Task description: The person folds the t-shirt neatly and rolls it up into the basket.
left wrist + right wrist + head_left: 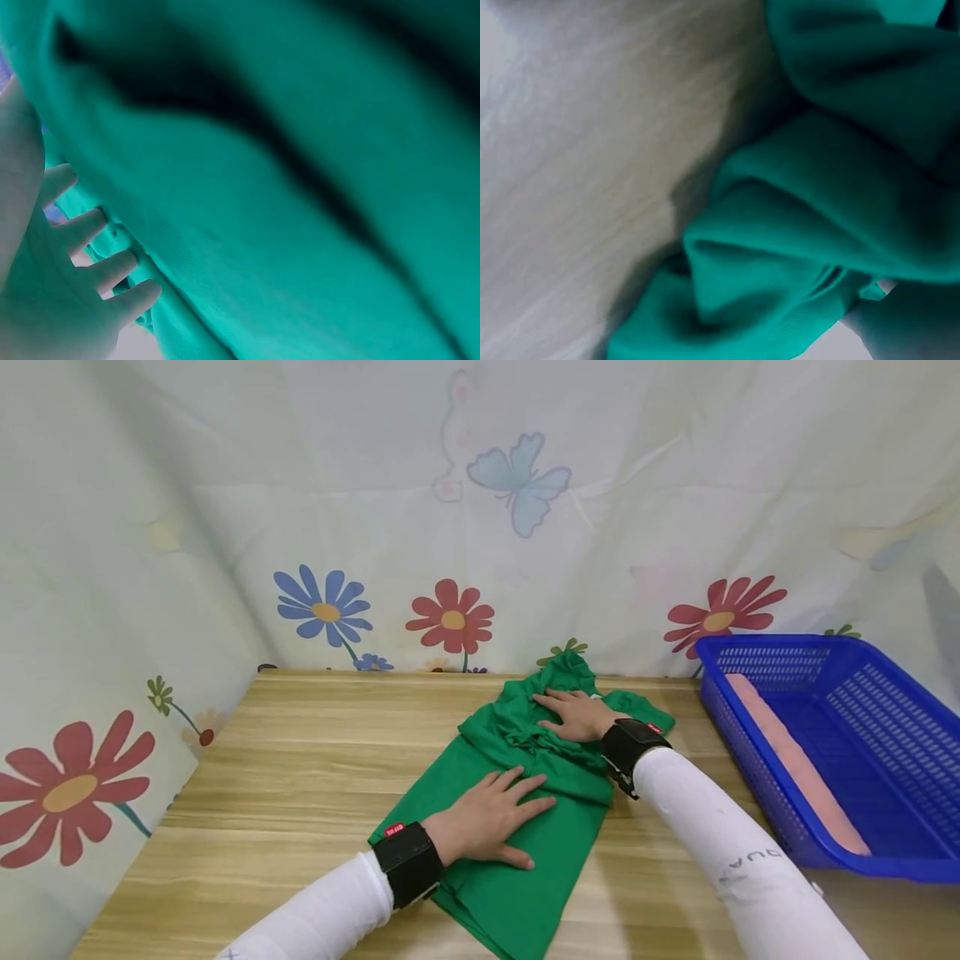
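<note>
A green garment, seemingly a shirt, lies on the wooden table, smooth at its near end and bunched in wrinkles toward the far end. My left hand rests flat on its smooth middle, fingers spread. Farther back, my right hand lies on the wrinkled part, also with spread fingers. In the left wrist view the green cloth fills most of the picture, with the left hand at the lower left. Folds of cloth hide most of the right hand in the right wrist view.
A blue plastic basket stands at the right of the table, with a folded pink cloth along its left side. Behind the table hangs a pale curtain printed with flowers and a butterfly.
</note>
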The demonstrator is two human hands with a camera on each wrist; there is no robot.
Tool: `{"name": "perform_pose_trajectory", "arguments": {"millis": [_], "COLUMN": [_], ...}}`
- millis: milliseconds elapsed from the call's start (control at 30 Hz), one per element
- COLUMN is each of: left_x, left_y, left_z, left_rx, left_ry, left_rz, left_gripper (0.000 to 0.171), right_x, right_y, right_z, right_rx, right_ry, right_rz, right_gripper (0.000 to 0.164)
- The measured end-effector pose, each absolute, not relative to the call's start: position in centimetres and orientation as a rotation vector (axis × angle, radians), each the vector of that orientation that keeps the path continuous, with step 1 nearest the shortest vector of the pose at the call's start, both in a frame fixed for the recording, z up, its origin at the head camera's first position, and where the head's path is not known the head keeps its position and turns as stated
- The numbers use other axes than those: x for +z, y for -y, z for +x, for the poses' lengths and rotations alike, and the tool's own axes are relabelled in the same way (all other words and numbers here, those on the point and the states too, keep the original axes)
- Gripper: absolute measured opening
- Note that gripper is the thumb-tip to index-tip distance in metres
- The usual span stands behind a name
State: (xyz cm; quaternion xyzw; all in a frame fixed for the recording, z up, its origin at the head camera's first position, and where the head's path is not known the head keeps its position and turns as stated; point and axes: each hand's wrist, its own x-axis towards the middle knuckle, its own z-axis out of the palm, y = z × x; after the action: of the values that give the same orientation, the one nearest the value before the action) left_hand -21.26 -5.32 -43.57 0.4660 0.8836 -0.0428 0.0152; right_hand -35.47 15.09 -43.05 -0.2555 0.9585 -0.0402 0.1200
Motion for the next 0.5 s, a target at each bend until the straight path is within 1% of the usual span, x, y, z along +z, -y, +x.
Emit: {"name": "perform_pose_trajectory", "arguments": {"millis": [233, 500], "left_x": [-43.4, -43.5], "left_y": [4.7, 4.1], "left_z": [-21.0, -20.6], "left_rx": [-0.213, -0.28], "left_ry": [-2.764, -2.78], "left_rz": [1.453, 1.39], "left_gripper": [0.081, 0.079], "right_x": [-42.8, -42.6], "right_y": [-14.3, -12.8], "right_z": [-35.6, -36.0], "right_rx": [-0.103, -0.116], "right_ry": [-2.776, -2.735], "right_rz": [-0.845, -1.005], "right_gripper": [0.054, 0.051]}}
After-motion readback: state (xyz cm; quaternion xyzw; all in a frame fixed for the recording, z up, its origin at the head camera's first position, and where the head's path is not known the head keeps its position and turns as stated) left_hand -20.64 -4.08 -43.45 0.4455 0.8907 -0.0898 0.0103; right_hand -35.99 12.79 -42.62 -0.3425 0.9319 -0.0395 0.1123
